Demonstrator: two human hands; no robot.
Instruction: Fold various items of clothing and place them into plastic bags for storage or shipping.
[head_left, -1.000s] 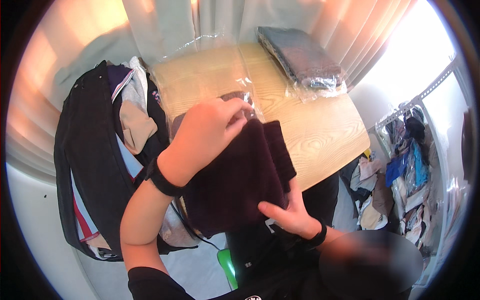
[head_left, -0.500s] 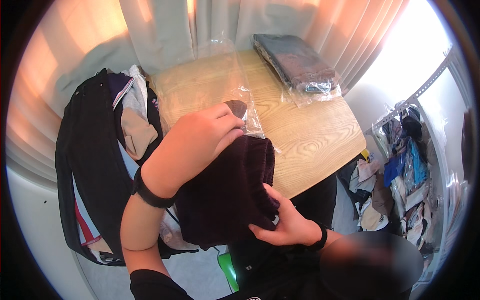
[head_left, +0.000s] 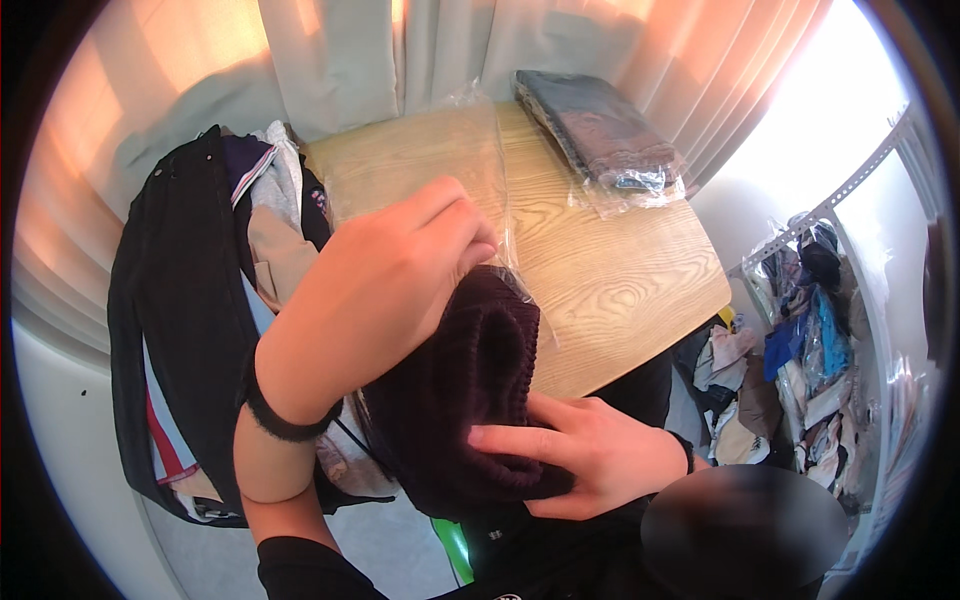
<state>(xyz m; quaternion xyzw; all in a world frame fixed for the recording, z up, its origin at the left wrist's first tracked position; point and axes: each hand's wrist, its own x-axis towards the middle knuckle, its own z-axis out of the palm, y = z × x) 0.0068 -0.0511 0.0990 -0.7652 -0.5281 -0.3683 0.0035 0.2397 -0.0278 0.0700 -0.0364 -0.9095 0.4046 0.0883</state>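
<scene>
A folded dark purple garment (head_left: 450, 400) with a ribbed edge hangs in front of the table's near edge. My right hand (head_left: 590, 450) grips its right side, index finger stretched across a fold and the other fingers partly hidden by the cloth. A clear plastic bag (head_left: 410, 150) lies flat on the table, its mouth toward me at the garment's top. My left hand (head_left: 430, 240) is closed in a pinch at that mouth, just above the garment; the fingertips are partly hidden, but they appear to hold the bag's edge.
A bagged stack of dark clothing (head_left: 600, 130) sits at the far right of the wooden table (head_left: 640, 280). To the left rises a heap of clothes (head_left: 180, 330) with black trousers on top. More clothes (head_left: 810, 340) hang and lie at a metal rack on the right. Curtains (head_left: 350, 60) close off the back.
My left hand has shifted slightly up, and the dark piece by its fingertips no longer shows. My right hand has moved onto the garment's face, bending its ribbed side inward.
</scene>
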